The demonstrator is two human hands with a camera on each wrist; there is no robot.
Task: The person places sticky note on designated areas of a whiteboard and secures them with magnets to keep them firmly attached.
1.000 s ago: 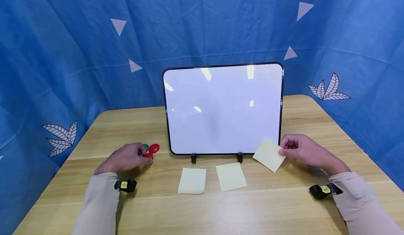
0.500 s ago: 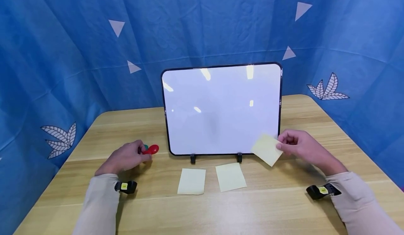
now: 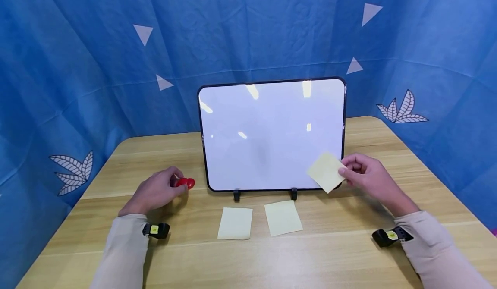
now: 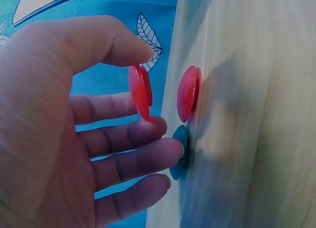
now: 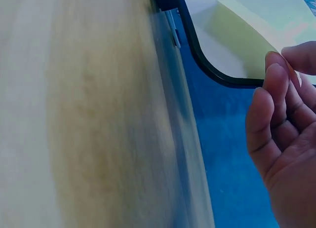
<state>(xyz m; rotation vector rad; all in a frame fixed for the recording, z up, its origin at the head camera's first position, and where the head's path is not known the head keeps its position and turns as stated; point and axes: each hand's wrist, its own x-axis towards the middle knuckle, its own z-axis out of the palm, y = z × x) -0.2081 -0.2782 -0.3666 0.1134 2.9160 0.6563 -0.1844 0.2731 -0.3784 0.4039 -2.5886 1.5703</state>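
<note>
Across the back of the scene, a blue cloth curtain with white triangles and leaf prints (image 3: pixel 248 30) is hung behind a pale wood-grain table (image 3: pixel 248 265). Upon the table a white rectangular board with a black rim (image 3: pixel 268 133) is propped nearly upright, its lower edge held by two small black feet (image 3: pixel 237 195). Both forearms are covered by light sleeves (image 3: pixel 122 248). By the person's right hand (image 3: pixel 365 177), a square of pale yellow paper (image 3: pixel 325 172) is pinched at one corner between thumb and forefinger, the remaining fingers being curled; the sheet is held before the board's lower right corner, and whether the two are touching cannot be told. Two more pale yellow paper squares (image 3: pixel 235 223) are laid side by side on the table in front of the board. By the left hand (image 3: pixel 155 190), a glossy red round disc (image 4: pixel 139 92) is pinched between thumb and forefinger, raised off the table, with the other fingers loosely spread. Just beyond it a second red disc (image 4: pixel 187 95) is seen flat on the table, and beside that a dark green disc (image 4: pixel 180 151) is partly hidden by a fingertip.
</note>
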